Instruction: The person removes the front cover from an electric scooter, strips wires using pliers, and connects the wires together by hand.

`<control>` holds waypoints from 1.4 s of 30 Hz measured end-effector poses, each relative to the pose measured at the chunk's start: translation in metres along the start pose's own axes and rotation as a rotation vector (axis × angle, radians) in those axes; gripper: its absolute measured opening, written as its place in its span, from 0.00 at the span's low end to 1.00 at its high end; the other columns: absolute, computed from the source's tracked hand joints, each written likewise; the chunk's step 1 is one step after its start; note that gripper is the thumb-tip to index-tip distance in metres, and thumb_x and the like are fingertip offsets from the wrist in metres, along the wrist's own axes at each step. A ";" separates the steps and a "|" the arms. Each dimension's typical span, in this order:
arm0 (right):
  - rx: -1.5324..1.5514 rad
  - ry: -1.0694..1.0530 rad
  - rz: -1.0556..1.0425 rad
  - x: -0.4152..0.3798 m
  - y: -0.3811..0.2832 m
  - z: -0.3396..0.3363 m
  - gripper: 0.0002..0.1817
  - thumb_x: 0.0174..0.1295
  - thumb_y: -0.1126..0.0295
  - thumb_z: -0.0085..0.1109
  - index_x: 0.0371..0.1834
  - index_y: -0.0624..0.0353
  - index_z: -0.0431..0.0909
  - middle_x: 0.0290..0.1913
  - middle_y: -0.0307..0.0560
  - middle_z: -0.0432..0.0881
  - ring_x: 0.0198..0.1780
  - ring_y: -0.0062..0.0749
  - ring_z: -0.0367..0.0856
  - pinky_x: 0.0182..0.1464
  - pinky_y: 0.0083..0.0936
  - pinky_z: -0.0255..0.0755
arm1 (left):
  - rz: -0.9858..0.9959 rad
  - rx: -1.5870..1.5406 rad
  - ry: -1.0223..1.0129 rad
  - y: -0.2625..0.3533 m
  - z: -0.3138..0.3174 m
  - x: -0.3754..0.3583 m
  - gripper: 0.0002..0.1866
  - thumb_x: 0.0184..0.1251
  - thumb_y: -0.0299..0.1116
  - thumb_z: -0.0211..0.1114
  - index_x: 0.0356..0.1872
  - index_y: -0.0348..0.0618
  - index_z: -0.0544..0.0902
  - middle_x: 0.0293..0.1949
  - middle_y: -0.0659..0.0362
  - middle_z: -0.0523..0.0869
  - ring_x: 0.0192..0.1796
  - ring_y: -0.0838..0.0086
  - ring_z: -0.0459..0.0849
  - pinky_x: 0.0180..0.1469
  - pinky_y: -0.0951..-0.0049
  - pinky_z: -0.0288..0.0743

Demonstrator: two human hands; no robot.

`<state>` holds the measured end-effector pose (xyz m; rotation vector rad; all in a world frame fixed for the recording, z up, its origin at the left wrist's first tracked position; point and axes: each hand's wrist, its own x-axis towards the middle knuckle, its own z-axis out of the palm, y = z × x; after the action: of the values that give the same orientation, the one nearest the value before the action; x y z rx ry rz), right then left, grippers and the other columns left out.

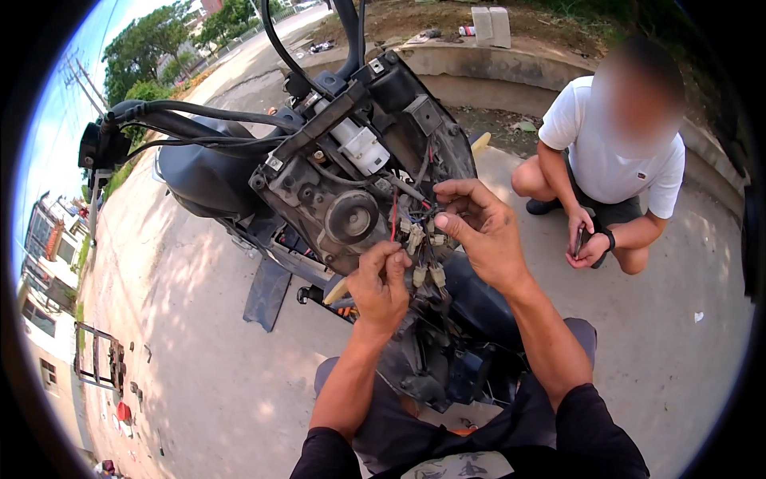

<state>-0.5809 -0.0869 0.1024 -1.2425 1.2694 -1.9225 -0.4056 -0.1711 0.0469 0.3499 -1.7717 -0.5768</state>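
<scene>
A motor scooter with its front panels off stands before me, its black front frame (313, 209) bare. My left hand (381, 289) is closed in a pinch on a thin red wire (394, 209) that runs up beside the round horn (352, 221). My right hand (485, 233) has its fingers curled at the dark wiring bundle (413, 190), thumb below and index finger above; the exact contact is partly hidden. Several pale plug connectors (437, 276) hang from the loom between and below my hands. A white-capped reservoir (364, 149) sits above them.
At the right another person (614, 152) squats, holding a dark phone-like object (585, 227). The handlebar (191, 112) juts out left. A dark panel (267, 294) lies on the concrete (215, 359). A low curb (511, 68) runs behind; a metal frame (100, 357) stands far left.
</scene>
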 end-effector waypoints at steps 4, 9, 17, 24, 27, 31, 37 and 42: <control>-0.299 -0.009 -0.214 -0.002 -0.013 0.004 0.18 0.66 0.79 0.73 0.59 0.57 0.88 0.59 0.44 0.82 0.50 0.28 0.84 0.49 0.26 0.82 | 0.036 0.075 -0.049 -0.002 -0.002 -0.001 0.07 0.84 0.23 0.65 0.56 0.33 0.80 0.32 0.55 0.90 0.33 0.75 0.90 0.38 0.76 0.82; -0.613 0.006 -0.456 -0.002 -0.002 0.010 0.15 0.63 0.80 0.74 0.52 0.56 0.90 0.58 0.50 0.80 0.50 0.41 0.85 0.49 0.36 0.82 | 0.048 0.113 -0.069 -0.003 -0.003 -0.001 0.07 0.83 0.22 0.66 0.56 0.33 0.81 0.33 0.54 0.91 0.35 0.73 0.92 0.38 0.73 0.84; -0.506 -0.045 -0.378 0.001 0.002 0.010 0.09 0.69 0.69 0.74 0.41 0.62 0.84 0.67 0.51 0.76 0.63 0.40 0.78 0.68 0.37 0.71 | 0.087 0.184 0.002 0.014 -0.008 0.013 0.09 0.74 0.23 0.72 0.51 0.39 0.83 0.37 0.55 0.93 0.32 0.62 0.94 0.33 0.64 0.84; -0.356 -0.035 -0.320 0.008 0.019 0.002 0.08 0.75 0.67 0.63 0.44 0.62 0.81 0.71 0.49 0.74 0.63 0.33 0.75 0.70 0.29 0.65 | 0.126 0.092 0.074 0.012 -0.004 0.016 0.14 0.67 0.22 0.73 0.51 0.42 0.82 0.38 0.58 0.90 0.28 0.63 0.91 0.30 0.66 0.82; -0.700 0.013 -0.345 0.009 -0.002 0.015 0.11 0.78 0.67 0.58 0.47 0.65 0.83 0.71 0.50 0.74 0.65 0.35 0.76 0.66 0.28 0.72 | 0.141 0.095 0.116 0.009 0.000 0.016 0.14 0.66 0.25 0.73 0.51 0.42 0.82 0.38 0.59 0.89 0.27 0.66 0.90 0.28 0.67 0.81; -0.715 0.032 -0.307 0.012 -0.005 0.012 0.14 0.82 0.68 0.54 0.48 0.69 0.83 0.72 0.52 0.74 0.69 0.37 0.76 0.63 0.30 0.78 | 0.144 0.076 0.134 0.006 0.003 0.016 0.13 0.68 0.28 0.71 0.51 0.42 0.82 0.41 0.57 0.91 0.28 0.69 0.91 0.29 0.69 0.81; -0.214 -0.121 -0.322 0.011 0.014 -0.013 0.12 0.82 0.70 0.49 0.49 0.69 0.79 0.71 0.54 0.71 0.69 0.41 0.75 0.70 0.37 0.74 | 0.235 0.069 0.089 0.003 0.001 0.014 0.14 0.69 0.33 0.65 0.53 0.41 0.86 0.47 0.55 0.93 0.32 0.71 0.92 0.33 0.71 0.83; -0.270 -0.040 -0.260 0.009 0.017 -0.022 0.11 0.84 0.67 0.48 0.48 0.64 0.75 0.73 0.52 0.72 0.70 0.40 0.75 0.76 0.39 0.66 | 0.225 0.030 0.112 0.004 0.005 0.013 0.17 0.68 0.34 0.66 0.55 0.40 0.87 0.48 0.54 0.92 0.34 0.70 0.92 0.35 0.71 0.83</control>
<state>-0.6051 -0.0915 0.0878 -1.6448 1.4424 -1.9336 -0.4136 -0.1733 0.0584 0.1961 -1.6851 -0.3636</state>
